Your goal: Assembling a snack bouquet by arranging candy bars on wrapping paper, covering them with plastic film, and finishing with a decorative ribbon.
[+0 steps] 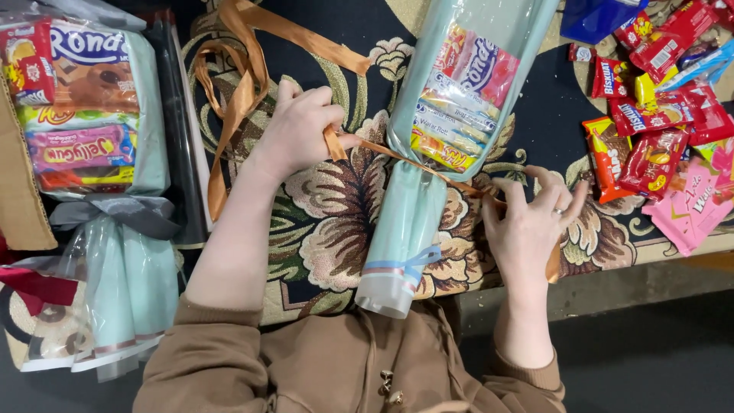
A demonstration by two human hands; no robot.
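The snack bouquet (pixel 451 130) lies between your hands, its long axis running away from you and tilting a little to the right, the narrow wrapped handle end nearest your chest. The orange ribbon (pixel 382 149) crosses it at the waist, square to that axis. Your left hand (pixel 298 130) pinches one ribbon end just left of the waist; your right hand (pixel 531 222), fingers curled, grips the other end just right of it. Both sit equally near, over the flowered cloth (pixel 329 206).
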